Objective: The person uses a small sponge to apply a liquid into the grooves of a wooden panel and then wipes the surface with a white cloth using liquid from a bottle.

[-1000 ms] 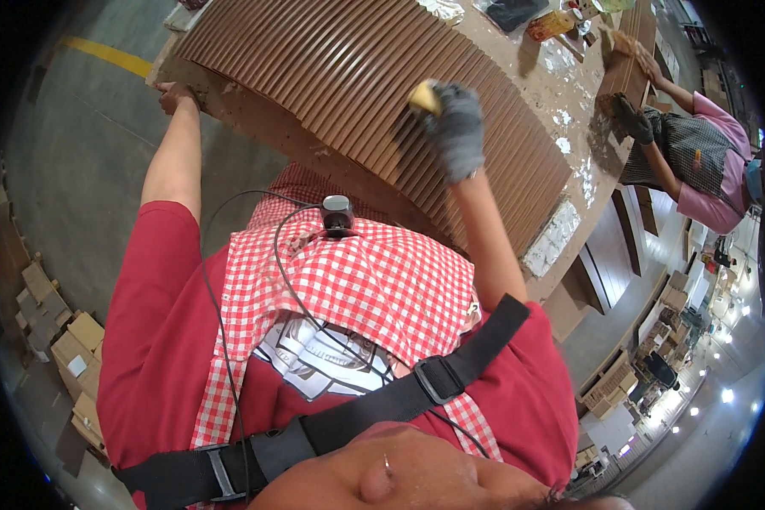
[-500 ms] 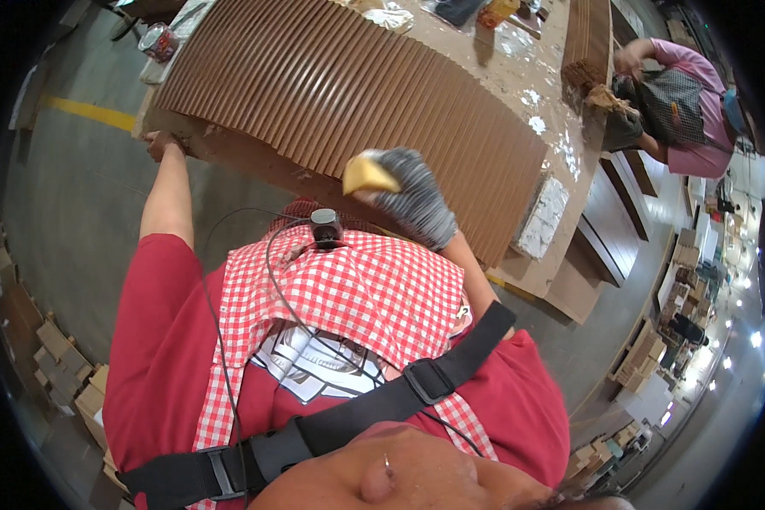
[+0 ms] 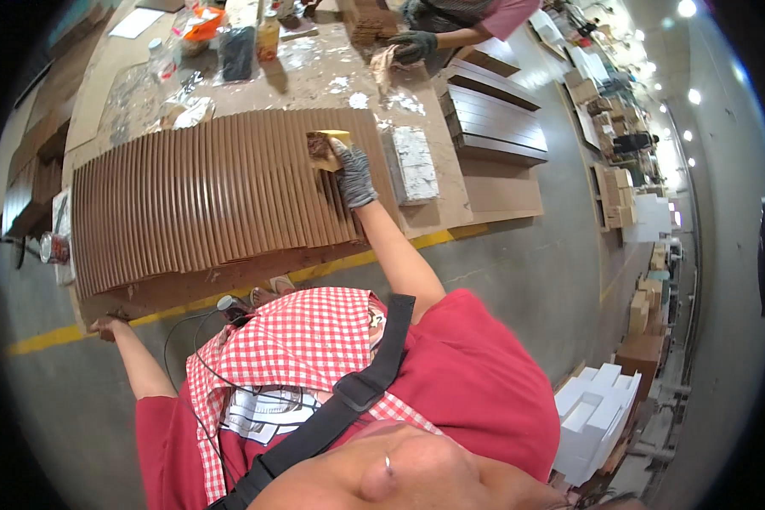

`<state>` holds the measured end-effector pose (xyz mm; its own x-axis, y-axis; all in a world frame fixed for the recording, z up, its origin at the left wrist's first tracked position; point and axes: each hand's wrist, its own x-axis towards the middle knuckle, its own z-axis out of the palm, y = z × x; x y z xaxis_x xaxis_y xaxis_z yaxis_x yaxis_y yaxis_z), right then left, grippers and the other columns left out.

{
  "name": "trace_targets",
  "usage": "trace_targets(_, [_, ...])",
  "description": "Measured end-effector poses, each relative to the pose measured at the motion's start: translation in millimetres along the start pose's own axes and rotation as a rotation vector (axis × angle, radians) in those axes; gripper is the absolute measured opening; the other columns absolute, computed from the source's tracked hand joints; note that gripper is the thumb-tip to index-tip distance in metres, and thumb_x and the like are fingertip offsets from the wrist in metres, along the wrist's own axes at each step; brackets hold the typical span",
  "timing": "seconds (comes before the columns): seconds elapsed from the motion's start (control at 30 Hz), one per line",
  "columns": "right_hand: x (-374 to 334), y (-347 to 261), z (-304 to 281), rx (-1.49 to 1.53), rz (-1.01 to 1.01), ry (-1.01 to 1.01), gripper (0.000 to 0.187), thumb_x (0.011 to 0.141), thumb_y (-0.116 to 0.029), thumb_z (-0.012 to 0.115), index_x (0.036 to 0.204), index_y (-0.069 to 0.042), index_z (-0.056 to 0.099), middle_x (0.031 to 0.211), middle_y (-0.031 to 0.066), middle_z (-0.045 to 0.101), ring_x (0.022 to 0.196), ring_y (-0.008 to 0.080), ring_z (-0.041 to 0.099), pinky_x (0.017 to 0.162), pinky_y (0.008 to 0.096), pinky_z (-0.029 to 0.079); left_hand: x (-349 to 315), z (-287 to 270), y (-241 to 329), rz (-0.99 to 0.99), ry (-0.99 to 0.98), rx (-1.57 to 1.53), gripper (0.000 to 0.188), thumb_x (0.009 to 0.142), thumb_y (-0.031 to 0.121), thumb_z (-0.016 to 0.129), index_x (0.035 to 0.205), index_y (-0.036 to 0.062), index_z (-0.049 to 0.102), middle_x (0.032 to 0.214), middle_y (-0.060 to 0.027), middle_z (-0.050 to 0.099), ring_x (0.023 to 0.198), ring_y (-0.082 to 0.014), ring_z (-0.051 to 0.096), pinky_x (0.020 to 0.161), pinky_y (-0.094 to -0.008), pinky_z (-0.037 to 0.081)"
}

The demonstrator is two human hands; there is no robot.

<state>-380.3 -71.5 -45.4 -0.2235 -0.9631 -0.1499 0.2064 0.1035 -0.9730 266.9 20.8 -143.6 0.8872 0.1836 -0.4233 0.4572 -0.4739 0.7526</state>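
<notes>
Lying edge to edge on the table (image 3: 450,183), the slats (image 3: 204,187) seem set so that every face is within reach. Looking down from the head view, the gloved right hand (image 3: 356,178) has its fingers closed around a brown-stained sponge (image 3: 340,138), over the slats' right part. The bare left hand (image 3: 106,327) is at the table's near left corner, probably for bracing; it's too small from here to tell whether its fingers grip.

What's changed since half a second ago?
The gloved right hand moved the sponge from the near edge of the brown slats toward the far edge and right end; its brown-stained face now shows. View swung too. Unchanged: sponge held, bare left hand at the table corner, white-smeared block right of slats.
</notes>
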Motion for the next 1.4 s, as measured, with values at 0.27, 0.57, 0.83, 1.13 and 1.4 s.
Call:
trace_targets(0.27, [16.5,5.2,-2.8,0.045,-0.046,0.018,0.039,0.088,-0.038,0.074,0.104,-0.003,0.067,0.09,0.0028,0.067,0.081,0.011,0.063,0.074,0.0265,0.052,6.8,33.2,-9.6,0.003,0.163,0.041,0.079,0.096,0.059,0.029,0.107,-0.0091,0.067,0.116,-0.0308,0.063,0.106,-0.0438,0.063,0.088,-0.052,0.053])
trace_targets(0.57, [31.7,3.9,-7.6,-0.09,-0.071,0.072,0.036,0.086,-0.037,0.076,0.1,-0.004,0.069,0.088,0.0013,0.066,0.078,0.0085,0.059,0.071,0.0249,0.049,21.1,64.0,-27.7,0.06,0.145,0.063,0.075,0.096,0.055,0.03,0.113,-0.0104,0.062,0.117,-0.0312,0.061,0.104,-0.0445,0.062,0.088,-0.0536,0.052])
trace_targets(0.83, [44.1,5.8,-9.6,0.001,-0.043,0.02,0.041,0.086,-0.038,0.075,0.103,-0.002,0.069,0.089,0.006,0.07,0.081,0.0123,0.065,0.071,0.0287,0.054,45.7,88.4,-39.0,0.051,0.222,0.125,0.07,0.095,0.053,0.033,0.111,-0.0087,0.062,0.114,-0.0323,0.061,0.104,-0.0453,0.061,0.086,-0.0538,0.051])
trace_targets(1.13, [48.5,-1.3,-8.9,-0.105,-0.042,0.1,0.035,0.087,-0.036,0.074,0.098,-0.003,0.069,0.086,0.0022,0.066,0.076,0.0106,0.059,0.069,0.0268,0.05,48.4,110.6,-44.1,0.019,0.274,0.107,0.067,0.094,0.051,0.034,0.11,-0.0077,0.062,0.115,-0.0297,0.061,0.104,-0.0422,0.061,0.084,-0.0545,0.051])
trace_targets(1.4, [44.3,-7.3,-7.5,-0.082,-0.042,0.077,0.037,0.087,-0.036,0.075,0.103,-0.003,0.07,0.089,0.0029,0.069,0.079,0.0102,0.062,0.072,0.0264,0.051,10.6,86.3,-34.9,0.01,0.165,0.08,0.068,0.095,0.049,0.032,0.114,-0.0093,0.06,0.119,-0.03,0.06,0.107,-0.0423,0.06,0.088,-0.0535,0.05])
